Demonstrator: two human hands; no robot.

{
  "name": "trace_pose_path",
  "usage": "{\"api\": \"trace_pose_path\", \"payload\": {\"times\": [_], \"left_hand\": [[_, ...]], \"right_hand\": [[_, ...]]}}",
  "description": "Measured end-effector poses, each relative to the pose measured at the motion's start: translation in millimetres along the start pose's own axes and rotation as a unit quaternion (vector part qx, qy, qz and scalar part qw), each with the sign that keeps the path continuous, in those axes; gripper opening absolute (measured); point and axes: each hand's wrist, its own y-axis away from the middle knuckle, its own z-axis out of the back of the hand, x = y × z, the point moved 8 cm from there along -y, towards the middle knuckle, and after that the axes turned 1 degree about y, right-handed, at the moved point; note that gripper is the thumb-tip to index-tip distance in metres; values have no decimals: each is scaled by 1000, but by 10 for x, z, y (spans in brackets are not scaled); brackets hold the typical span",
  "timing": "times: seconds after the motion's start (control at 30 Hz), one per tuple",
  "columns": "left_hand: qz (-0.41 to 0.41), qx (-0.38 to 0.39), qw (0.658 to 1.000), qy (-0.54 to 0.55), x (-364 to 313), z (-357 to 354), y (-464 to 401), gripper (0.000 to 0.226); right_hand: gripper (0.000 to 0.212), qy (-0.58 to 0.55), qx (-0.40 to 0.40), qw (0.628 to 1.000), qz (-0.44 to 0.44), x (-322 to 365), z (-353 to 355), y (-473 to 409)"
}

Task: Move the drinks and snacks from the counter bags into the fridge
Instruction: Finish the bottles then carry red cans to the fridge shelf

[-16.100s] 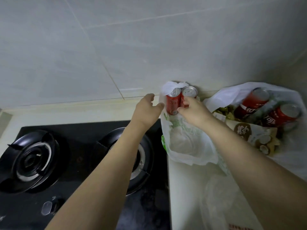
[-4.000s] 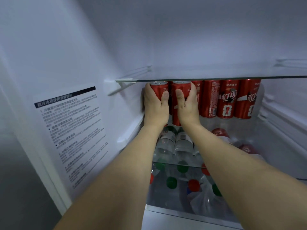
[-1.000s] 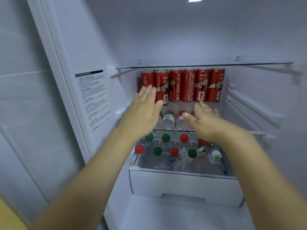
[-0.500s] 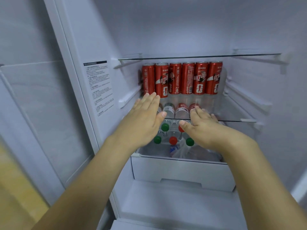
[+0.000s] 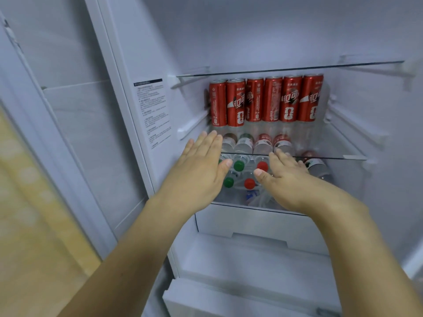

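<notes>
Both hands, left (image 5: pixel 201 170) and right (image 5: pixel 288 179), hang flat-fingered and empty mid-frame; the upright cans (image 5: pixel 265 99) stand above them on the shelf (image 5: pixel 343 143), left hand nearer.

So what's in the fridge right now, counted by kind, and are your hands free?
Red cans, upright in a row on the glass shelf: 6
Green bottle caps in view below the shelf: 2
Red bottle caps in view: 2
Total: 10
Left hand and right hand are empty; other bottles may be hidden.
</notes>
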Motion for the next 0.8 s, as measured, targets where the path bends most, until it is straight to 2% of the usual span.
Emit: {"api": "trace_pose_path", "payload": {"times": [0.57, 0.8], "left_hand": [[-14, -38, 999, 0, 313, 431, 491, 63], [41, -35, 998, -12, 481, 541, 760, 64]], "right_hand": [[66, -33, 0, 998, 52, 823, -20, 278], [67, -7, 1, 996, 84, 1009, -126, 267]]}}
